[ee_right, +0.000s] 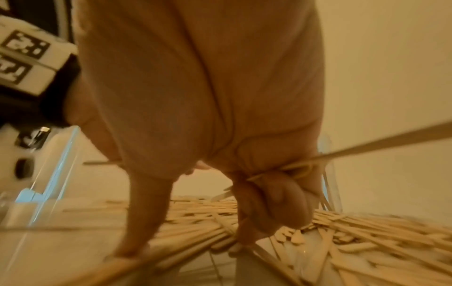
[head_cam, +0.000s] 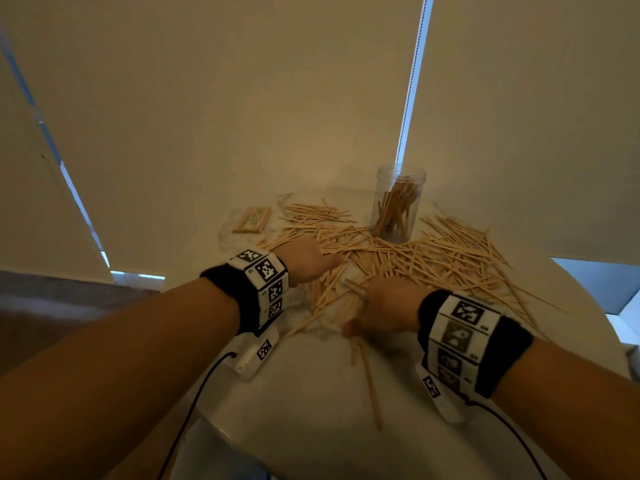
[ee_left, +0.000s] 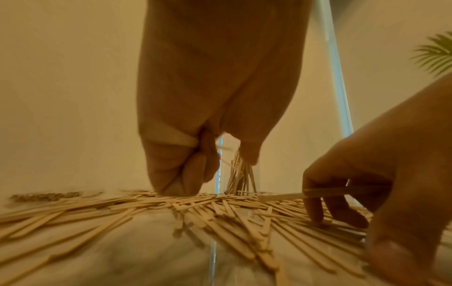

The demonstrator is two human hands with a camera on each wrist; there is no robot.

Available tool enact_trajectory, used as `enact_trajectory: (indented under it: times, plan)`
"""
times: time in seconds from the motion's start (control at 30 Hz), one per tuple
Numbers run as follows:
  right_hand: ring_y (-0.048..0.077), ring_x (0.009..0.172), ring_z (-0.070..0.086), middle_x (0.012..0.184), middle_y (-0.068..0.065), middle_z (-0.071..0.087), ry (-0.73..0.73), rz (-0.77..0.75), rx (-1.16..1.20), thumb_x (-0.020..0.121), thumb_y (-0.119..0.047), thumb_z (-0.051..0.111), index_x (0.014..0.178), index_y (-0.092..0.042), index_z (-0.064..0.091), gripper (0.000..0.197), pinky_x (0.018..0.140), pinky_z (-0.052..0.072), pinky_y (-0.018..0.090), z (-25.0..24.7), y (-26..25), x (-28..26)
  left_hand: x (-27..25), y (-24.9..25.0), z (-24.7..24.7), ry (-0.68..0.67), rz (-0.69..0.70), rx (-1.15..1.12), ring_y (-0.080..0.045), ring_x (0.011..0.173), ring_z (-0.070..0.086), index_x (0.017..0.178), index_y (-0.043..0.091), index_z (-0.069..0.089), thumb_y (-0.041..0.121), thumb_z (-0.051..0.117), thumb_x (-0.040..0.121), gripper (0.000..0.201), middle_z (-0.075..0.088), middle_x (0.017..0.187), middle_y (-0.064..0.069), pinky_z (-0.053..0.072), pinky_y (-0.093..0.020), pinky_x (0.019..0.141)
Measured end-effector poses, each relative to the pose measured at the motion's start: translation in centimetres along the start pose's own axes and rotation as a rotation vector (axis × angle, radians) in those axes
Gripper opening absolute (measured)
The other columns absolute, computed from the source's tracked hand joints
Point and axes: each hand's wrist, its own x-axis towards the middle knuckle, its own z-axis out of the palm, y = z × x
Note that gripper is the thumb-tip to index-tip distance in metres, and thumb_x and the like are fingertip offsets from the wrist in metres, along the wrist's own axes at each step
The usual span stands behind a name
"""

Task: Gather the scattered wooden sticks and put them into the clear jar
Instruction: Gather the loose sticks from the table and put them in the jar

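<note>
Scattered wooden sticks (head_cam: 433, 261) cover the far half of the round white table (head_cam: 311, 438). The clear jar (head_cam: 398, 202) stands upright behind the pile with several sticks inside. My left hand (head_cam: 313, 263) is down on the left part of the pile, its fingers (ee_left: 186, 174) curled with a flat stick (ee_left: 168, 137) held across them. My right hand (head_cam: 384, 303) sits at the near edge of the pile. Its fingers (ee_right: 271, 199) are curled round a few sticks (ee_right: 367, 147) that jut out sideways, and its thumb (ee_right: 132, 247) presses on the table.
A tidy bundle of sticks (head_cam: 252, 220) lies at the far left of the table. A couple of loose sticks (head_cam: 370, 386) lie near me, toward the front edge. Light roller blinds hang behind the table, and a green plant (ee_left: 435, 54) shows at the right.
</note>
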Motion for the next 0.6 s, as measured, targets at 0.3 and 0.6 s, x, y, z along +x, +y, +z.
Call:
enact_trajectory:
  times: [0.3,0.6]
  plan:
    - [0.014,0.054,0.036,0.065,0.003,0.041,0.102,-0.013,-0.104,0.098,-0.011,0.048,0.062,-0.012,0.041,0.037,0.047,0.029,0.022,-1.1,2.6,0.9,2.4,0.9,1.7,-0.136,-0.033,0.372,-0.015,0.055,0.04,0.064,0.012,0.046,0.057,0.054,0.095,0.056,0.043,0.063,-0.002,0.034,-0.026,0.051]
    - [0.014,0.055,0.037,0.064,0.003,0.042,0.075,-0.014,-0.092,0.095,-0.016,0.056,0.061,-0.012,0.041,0.038,0.047,0.03,0.021,-1.4,2.9,1.7,3.4,1.7,2.3,-0.102,-0.036,0.274,-0.02,0.07,0.052,0.068,0.013,0.053,0.035,0.065,0.092,0.036,0.05,0.069,-0.002,0.042,-0.029,0.059]
